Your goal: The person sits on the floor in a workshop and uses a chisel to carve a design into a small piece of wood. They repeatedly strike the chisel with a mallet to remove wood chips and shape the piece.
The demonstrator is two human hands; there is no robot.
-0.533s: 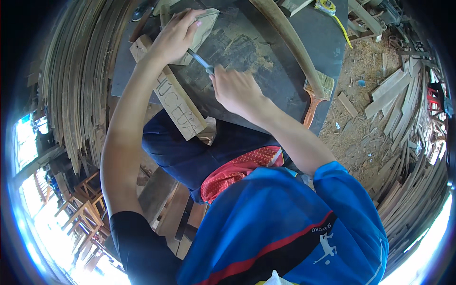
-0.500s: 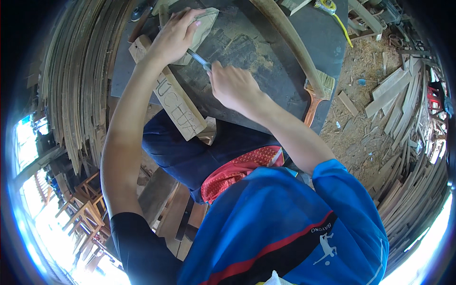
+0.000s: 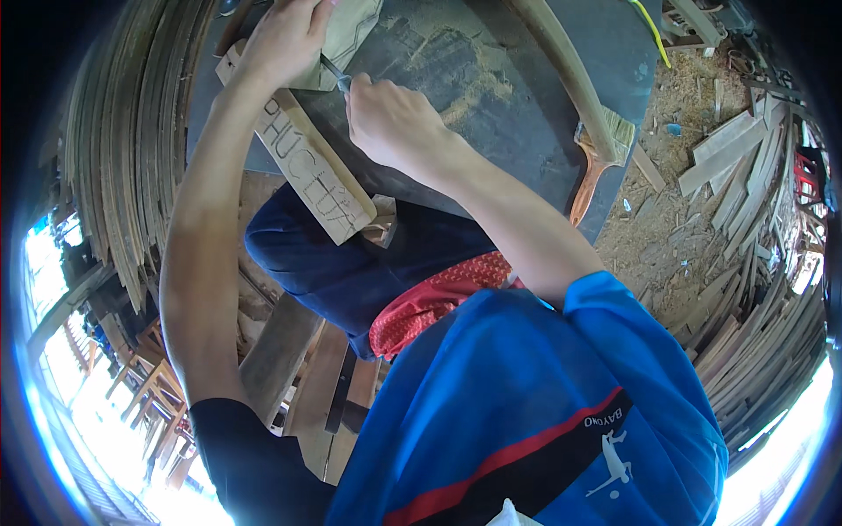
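My left hand is closed at the edge of a pale, flat wooden piece with pencil lines on it; its fingertips run out past the top of the picture. In my right hand I grip a slim hand tool with a metal shaft. The shaft points toward the wooden piece beside my left hand, and its tip is hidden, so its kind is unclear. Under my left forearm lies a long wooden bar marked with large drawn letters. Its near end juts past the table over my lap.
The dark tabletop carries sawdust. A long curved wooden strip lies on the right, overlapping a flat paintbrush. A yellow tape hangs at the far right. Stacked boards rise on the left; wood scraps litter the floor.
The view has shifted, so the table and both hands sit higher and further left. The tape measure's body has left the picture. My right hand still grips the tool beside my left hand.
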